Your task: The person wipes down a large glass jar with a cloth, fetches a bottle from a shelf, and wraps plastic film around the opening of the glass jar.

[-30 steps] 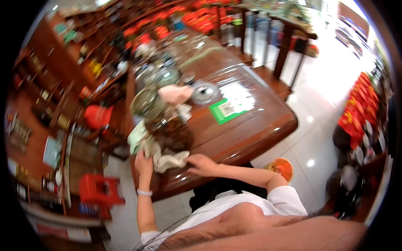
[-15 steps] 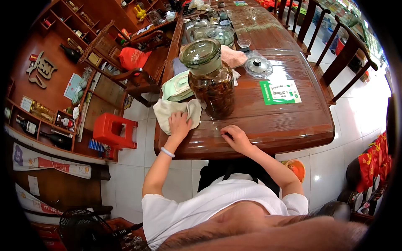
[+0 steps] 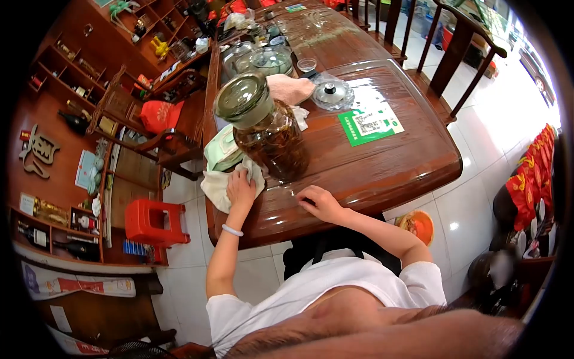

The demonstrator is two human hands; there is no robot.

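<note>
My left hand (image 3: 241, 190) presses on a cream cloth (image 3: 216, 189) at the table's near left corner, its fingers closed on the fabric. My right hand (image 3: 321, 204) rests by the near edge of the glossy brown table (image 3: 371, 173). Its fingers are curled in, and nothing shows in them. Just beyond my hands stands a large glass jar (image 3: 278, 143) with a thick glass stopper (image 3: 242, 96), filled with dark brown liquid and stringy pieces. Left of the jar lies a pale green pack of wipes (image 3: 221, 148), touching the cloth.
Behind the jar lie a pink towel (image 3: 290, 88) and a glass lid (image 3: 332, 94) with a black knob. A green QR-code card (image 3: 371, 124) is on the table. A red stool (image 3: 156, 222) stands left, an orange bin (image 3: 418, 226) below right.
The view has turned, so the table and jar appear further left. My left hand stays on the cloth, its fingers drawn closer together. My right hand keeps its place near the edge.
</note>
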